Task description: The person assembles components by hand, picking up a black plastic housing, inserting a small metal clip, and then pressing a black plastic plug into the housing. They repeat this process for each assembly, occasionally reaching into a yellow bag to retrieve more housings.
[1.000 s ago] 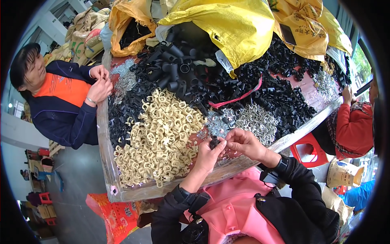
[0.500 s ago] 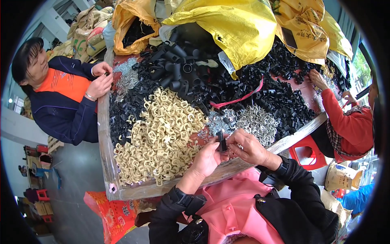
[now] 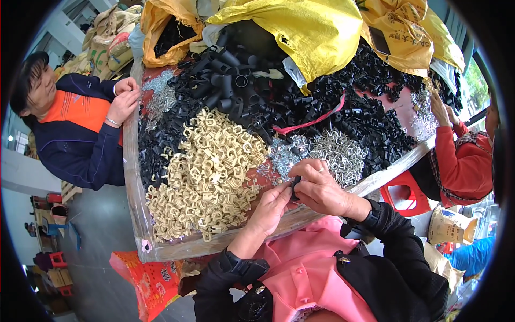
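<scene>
Left hand [image 3: 272, 208]: fingertips pressed onto a small black part [image 3: 294, 187], pinching it from the 7 o'clock side.
Right hand [image 3: 321, 187]: curled over the same part from 3 o'clock, thumb and forefinger closed on it; ring on one finger.
Small black part: held between both hands, just above the near edge of the table [image 3: 137, 214], close to 6 o'clock of the heaps.
Cream clips [image 3: 206, 174]: wide heap at 9 o'clock of the hands, just beside the left fingertips.
Silver metal clips [image 3: 335, 153]: pile at 12 o'clock of the right hand, nearly touching the knuckles.
Black tubes [image 3: 230, 80]: mound farther off at 11 o'clock.
Yellow sacks [image 3: 316, 32]: lying over the far side, 12 o'clock.
Co-worker in orange and navy [image 3: 80, 134]: at 9 o'clock, both hands at the table's corner.
Red sleeve [image 3: 461, 161]: at 3 o'clock, hand on the table's far corner.
</scene>
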`<act>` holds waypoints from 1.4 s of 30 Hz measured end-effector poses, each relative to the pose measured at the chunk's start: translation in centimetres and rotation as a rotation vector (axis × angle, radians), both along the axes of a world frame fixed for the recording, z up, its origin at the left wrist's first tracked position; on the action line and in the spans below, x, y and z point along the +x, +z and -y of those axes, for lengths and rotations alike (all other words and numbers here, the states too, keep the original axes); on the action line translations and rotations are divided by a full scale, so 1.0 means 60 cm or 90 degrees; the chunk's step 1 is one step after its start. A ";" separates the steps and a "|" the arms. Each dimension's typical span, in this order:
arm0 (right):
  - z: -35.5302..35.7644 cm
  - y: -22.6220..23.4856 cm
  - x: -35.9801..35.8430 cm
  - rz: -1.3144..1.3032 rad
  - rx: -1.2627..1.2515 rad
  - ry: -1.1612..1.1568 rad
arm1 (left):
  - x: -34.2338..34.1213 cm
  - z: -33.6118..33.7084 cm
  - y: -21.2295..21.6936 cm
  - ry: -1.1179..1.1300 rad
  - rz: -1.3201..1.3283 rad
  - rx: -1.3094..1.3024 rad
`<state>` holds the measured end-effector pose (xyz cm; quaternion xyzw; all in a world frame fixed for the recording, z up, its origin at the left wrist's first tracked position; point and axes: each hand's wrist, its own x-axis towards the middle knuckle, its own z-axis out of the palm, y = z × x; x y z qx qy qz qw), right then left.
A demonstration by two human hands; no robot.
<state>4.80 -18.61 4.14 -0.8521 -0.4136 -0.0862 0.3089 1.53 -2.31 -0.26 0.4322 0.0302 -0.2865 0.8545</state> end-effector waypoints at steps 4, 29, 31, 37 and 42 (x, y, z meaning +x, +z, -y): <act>0.000 0.004 -0.003 -0.065 -0.019 -0.009 | -0.003 -0.001 0.004 -0.034 0.040 0.058; 0.116 -0.069 0.057 -0.134 -0.070 -0.240 | 0.026 0.001 -0.015 0.047 -0.067 0.037; 0.101 -0.062 0.051 -0.406 0.147 -0.163 | 0.024 0.005 -0.012 0.061 -0.078 0.003; 0.076 -0.069 0.032 -0.818 0.311 -0.021 | 0.025 0.004 -0.001 0.039 -0.058 -0.142; 0.048 -0.044 0.021 -0.883 0.333 -0.007 | 0.024 0.001 0.001 0.024 -0.036 -0.169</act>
